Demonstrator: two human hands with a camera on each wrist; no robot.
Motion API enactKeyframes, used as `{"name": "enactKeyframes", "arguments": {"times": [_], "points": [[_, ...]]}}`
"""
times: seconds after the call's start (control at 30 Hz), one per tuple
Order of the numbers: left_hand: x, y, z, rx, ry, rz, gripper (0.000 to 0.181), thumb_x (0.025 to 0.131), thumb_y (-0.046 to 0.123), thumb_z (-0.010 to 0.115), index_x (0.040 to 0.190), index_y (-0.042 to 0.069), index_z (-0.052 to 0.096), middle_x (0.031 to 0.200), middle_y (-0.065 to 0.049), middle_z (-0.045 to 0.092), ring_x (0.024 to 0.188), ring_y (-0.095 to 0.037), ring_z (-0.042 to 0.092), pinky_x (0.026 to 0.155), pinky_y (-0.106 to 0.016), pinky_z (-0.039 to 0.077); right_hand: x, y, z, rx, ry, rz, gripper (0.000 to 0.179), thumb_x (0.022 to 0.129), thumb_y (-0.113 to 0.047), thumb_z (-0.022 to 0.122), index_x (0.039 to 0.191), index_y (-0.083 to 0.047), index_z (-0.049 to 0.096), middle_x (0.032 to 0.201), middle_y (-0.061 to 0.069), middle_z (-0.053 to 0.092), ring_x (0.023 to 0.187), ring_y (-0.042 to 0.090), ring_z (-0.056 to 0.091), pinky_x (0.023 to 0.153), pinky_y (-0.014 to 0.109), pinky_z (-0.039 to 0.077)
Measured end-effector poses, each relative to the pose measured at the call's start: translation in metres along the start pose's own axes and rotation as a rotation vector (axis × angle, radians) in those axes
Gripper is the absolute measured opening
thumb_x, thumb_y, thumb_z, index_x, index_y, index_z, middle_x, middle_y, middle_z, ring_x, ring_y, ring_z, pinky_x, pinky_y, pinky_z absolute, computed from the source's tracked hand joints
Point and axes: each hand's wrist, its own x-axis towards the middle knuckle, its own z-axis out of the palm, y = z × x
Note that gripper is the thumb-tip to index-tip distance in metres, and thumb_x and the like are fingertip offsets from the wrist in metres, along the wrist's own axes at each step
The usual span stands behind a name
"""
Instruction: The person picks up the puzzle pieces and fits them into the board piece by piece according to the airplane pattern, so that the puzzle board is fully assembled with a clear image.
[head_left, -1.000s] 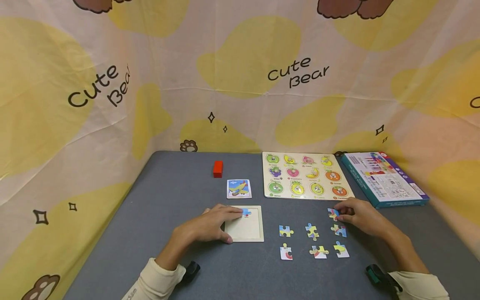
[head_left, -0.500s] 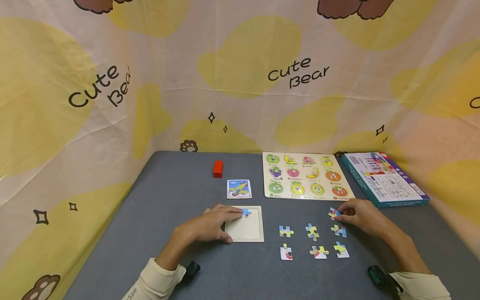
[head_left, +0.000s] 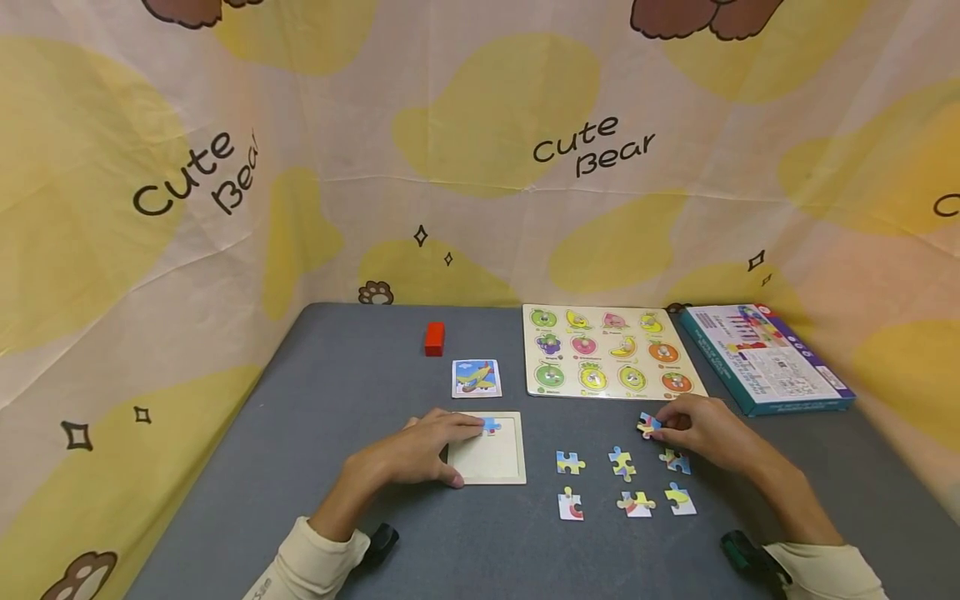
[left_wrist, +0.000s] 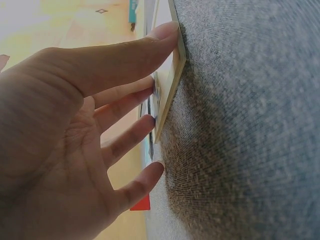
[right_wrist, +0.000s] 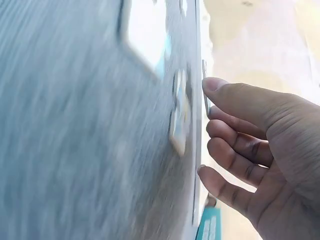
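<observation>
In the head view my right hand (head_left: 708,429) pinches a blue, pink and yellow jigsaw piece (head_left: 648,425) between thumb and fingers. The right wrist view shows that piece (right_wrist: 206,90) nearly edge-on, clear of the table. My left hand (head_left: 412,452) rests on the left side of a pale, square puzzle tray (head_left: 491,462), thumb at the near corner and fingers extended over the far part. A blue jigsaw piece (head_left: 491,425) lies inside the tray at its far side, partly hidden by the fingertips. Several loose pieces, among them a blue-and-yellow jigsaw piece (head_left: 570,462), lie between the hands.
Behind the tray lies an airplane picture card (head_left: 476,378), with a red block (head_left: 434,339) farther back. A fruit board (head_left: 611,350) and a teal-edged box (head_left: 765,358) occupy the back right. Patterned cloth (head_left: 480,167) hangs beyond the grey table (head_left: 315,375).
My right hand has lifted its jigsaw piece and moved left with it, turning the piece slightly. My left hand has stayed on the tray.
</observation>
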Motion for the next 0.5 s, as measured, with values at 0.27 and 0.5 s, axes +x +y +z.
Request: {"name": "enactKeyframes", "arguments": {"times": [0.27,0.5], "points": [[0.0,-0.001,0.0,-0.003,-0.001,0.004,0.074,0.089,0.019,0.085,0.156,0.012,0.054,0.163,0.002,0.048,0.146,-0.028,0.041,0.105,-0.052,0.035,0.016,-0.029,0.009,0.026,-0.028,-0.045,0.018,0.092,-0.026,0.083,0.102,-0.012,0.079,0.087,-0.008,0.064,0.078,0.007,0.055,0.067,0.025,0.048],[0.0,-0.002,0.0,0.0,0.002,0.005,0.074,0.089,0.02,0.085,0.156,0.012,0.055,0.163,0.001,0.048,0.146,-0.028,0.041,0.106,-0.054,0.035,0.032,-0.054,0.019,0.042,-0.044,-0.076,0.016,0.092,-0.025,0.084,0.103,-0.014,0.078,0.092,-0.008,0.064,0.082,0.01,0.057,0.072,0.026,0.05]]}}
